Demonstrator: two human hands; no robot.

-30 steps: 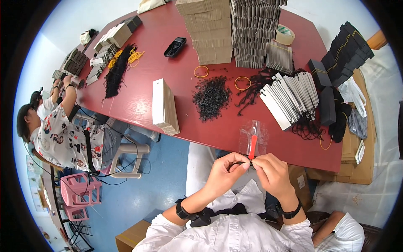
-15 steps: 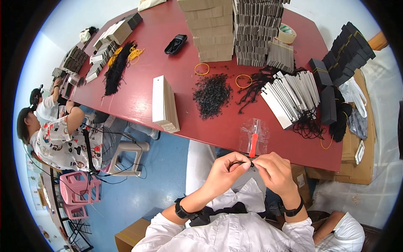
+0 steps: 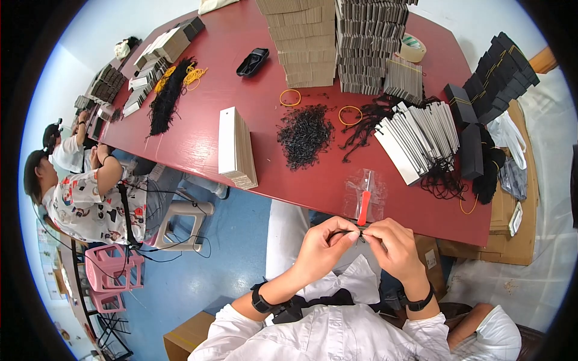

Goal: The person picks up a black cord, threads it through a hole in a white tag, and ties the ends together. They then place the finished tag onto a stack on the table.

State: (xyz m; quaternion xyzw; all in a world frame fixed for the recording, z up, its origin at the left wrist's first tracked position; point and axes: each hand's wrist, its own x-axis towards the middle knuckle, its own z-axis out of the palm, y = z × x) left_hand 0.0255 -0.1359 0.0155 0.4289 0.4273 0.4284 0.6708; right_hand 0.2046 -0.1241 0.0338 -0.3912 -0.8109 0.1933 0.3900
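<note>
Both hands meet over my lap, just off the table's near edge. My left hand point(image 3: 328, 246) is closed, its thumb and fingers pinching a thin black cord point(image 3: 340, 233). Fingertip to fingertip with it, my right hand point(image 3: 391, 243) pinches the cord's end, where a small dark piece shows between the fingers; its exact shape is too small to make out. Just beyond the fingertips, a tool with a red handle point(image 3: 364, 207) lies on a clear plastic bag point(image 3: 379, 192) at the table edge. Further off lies a pile of small black clips or hooks point(image 3: 305, 137).
On the red table point(image 3: 198, 144) stand a block of white cards point(image 3: 236, 147), tall cardboard stacks point(image 3: 301, 45) and fanned white strips with black cords point(image 3: 418, 141). Black boxes point(image 3: 500, 78) rise at right. A co-worker point(image 3: 96, 192) sits at left near pink stools point(image 3: 111, 271).
My hands stay nearly in place. The fingertips have shifted slightly around the cord, and the dark piece between them shows less than before.
</note>
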